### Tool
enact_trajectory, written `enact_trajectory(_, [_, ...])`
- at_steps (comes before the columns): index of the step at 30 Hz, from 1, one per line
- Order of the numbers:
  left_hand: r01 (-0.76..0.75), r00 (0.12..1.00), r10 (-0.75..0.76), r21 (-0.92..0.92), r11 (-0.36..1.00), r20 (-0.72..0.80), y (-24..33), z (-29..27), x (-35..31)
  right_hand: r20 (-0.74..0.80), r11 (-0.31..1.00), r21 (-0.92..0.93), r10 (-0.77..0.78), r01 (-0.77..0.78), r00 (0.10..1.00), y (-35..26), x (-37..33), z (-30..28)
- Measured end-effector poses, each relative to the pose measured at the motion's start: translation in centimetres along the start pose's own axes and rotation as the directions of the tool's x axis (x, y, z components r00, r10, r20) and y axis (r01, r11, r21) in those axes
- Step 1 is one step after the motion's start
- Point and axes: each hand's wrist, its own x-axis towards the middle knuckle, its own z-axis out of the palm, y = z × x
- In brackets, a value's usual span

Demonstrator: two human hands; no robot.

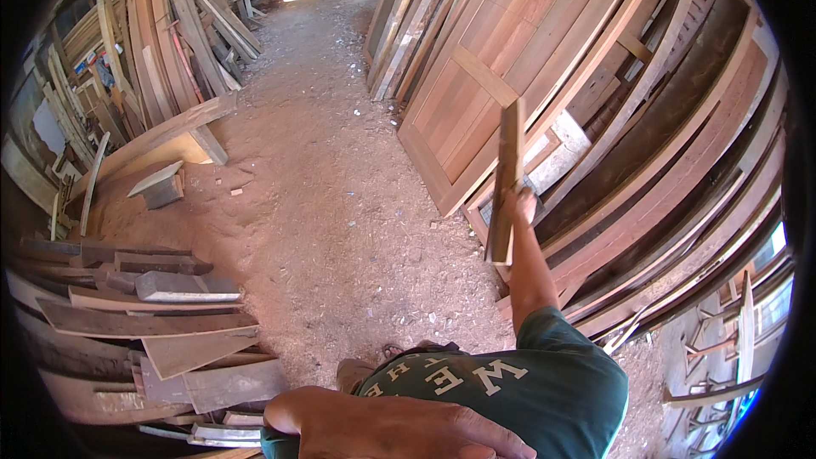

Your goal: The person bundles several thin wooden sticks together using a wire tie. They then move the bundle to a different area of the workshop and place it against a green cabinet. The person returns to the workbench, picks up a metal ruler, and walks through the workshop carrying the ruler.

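Observation:
My right arm reaches ahead, and its hand (pixel 522 204) is closed round a short wooden board (pixel 511 140). The board stands nearly upright, in front of the lower edge of a large panelled wooden door (pixel 476 102) leaning on the right. My left forearm is bent across my green shirt (pixel 527 391) at the bottom. Its hand (pixel 476 429) is partly cut off by the lower edge; the fingers that show are stretched out and apart, with nothing visible in them.
Long planks (pixel 646 246) lean in rows on the right. More boards (pixel 153 42) stand at the far left, and a pile of offcuts (pixel 170 314) lies at the near left. A dusty dirt path (pixel 340 178) with scattered chips runs between them. A beam (pixel 161 136) rests by the left stack.

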Motion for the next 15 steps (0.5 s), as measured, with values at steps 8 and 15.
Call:
enact_trajectory(8, [-0.026,0.998,0.033,-0.154,0.988,0.046,3.8,-11.3,0.5,-0.142,0.997,-0.068,-0.052,0.042,0.988,-2.4,0.6,4.1])
enact_trajectory(15, [-0.046,0.983,0.081,-0.209,0.977,0.162,10.4,-24.2,0.3,0.393,0.697,-0.581,-0.212,0.420,0.895,13.8,-9.5,20.1])
